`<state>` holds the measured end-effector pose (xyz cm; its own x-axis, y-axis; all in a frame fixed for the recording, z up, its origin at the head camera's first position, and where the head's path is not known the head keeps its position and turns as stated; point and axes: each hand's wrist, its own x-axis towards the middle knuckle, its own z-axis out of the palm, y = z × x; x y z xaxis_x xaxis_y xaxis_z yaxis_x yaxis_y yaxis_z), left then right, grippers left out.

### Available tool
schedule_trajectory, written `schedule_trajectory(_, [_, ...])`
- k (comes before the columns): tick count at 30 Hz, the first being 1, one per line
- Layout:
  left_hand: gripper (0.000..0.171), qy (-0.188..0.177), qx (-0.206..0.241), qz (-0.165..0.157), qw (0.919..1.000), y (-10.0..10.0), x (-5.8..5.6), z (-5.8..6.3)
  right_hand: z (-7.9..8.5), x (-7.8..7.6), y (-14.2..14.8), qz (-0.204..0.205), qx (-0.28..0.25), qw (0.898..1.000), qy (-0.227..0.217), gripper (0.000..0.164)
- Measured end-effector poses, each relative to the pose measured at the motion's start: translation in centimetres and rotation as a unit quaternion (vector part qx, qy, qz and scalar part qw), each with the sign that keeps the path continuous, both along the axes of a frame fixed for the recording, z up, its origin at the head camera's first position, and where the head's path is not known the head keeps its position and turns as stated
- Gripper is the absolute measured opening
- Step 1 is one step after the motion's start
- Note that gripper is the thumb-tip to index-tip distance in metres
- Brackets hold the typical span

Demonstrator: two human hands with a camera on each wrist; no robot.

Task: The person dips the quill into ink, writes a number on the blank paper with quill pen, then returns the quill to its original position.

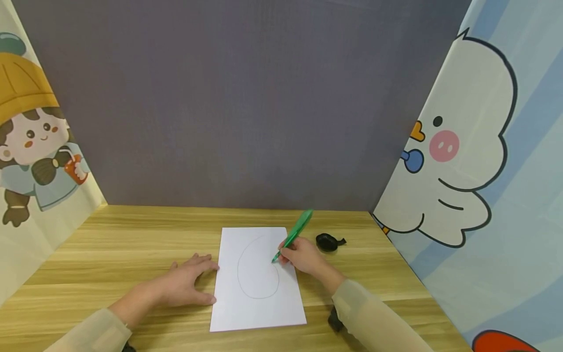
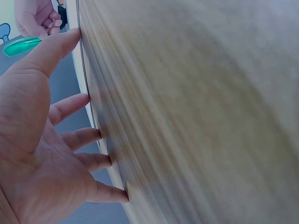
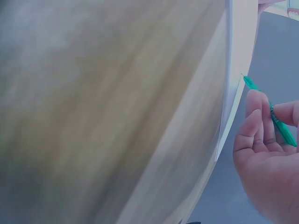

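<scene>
Table (image 1: 145, 230) backed by a grey panel (image 1: 242, 102) at its far edge; printed cloths along the sides, a cartoon child (image 1: 41, 146) at left, a white bird (image 1: 475, 98) at right. Black pod (image 1: 327, 242) with a short tab toward the far right corner, just beyond the right hand (image 1: 304, 255). Second dark item (image 1: 335, 320) partly under the right sleeve (image 1: 374, 313), too hidden to name.

Paper (image 1: 257, 315) lies mid-table, one short edge toward the near edge. Right hand covers part of its right edge. On it a thin line (image 1: 258, 297), an oval with a gap at upper right.

Right hand: fingers bent, thumb and fingertips pinching the green pen (image 1: 300, 227), slanted, point down at the line's right end. Left hand (image 1: 186, 282): spread wide, grasping nothing, thumb and a fingertip at the paper's left edge.
</scene>
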<state>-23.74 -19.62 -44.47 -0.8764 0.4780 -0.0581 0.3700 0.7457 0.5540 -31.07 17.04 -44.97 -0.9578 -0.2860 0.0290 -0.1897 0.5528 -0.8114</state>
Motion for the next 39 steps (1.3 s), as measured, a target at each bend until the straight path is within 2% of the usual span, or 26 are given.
schedule_trajectory(12, [0.076, 0.004, 0.0, -0.003, 1.0, 0.0, -0.1, 0.0, 0.0, -0.6, -1.0, 0.008, -0.011, 1.0, -0.001, 0.019])
schedule_trajectory(39, [0.078, 0.008, 0.0, 0.0, 1.0, 0.1, 0.1, 0.1, 0.5, -0.7, -3.1, 0.014, -0.011, 1.0, -0.01, 0.018])
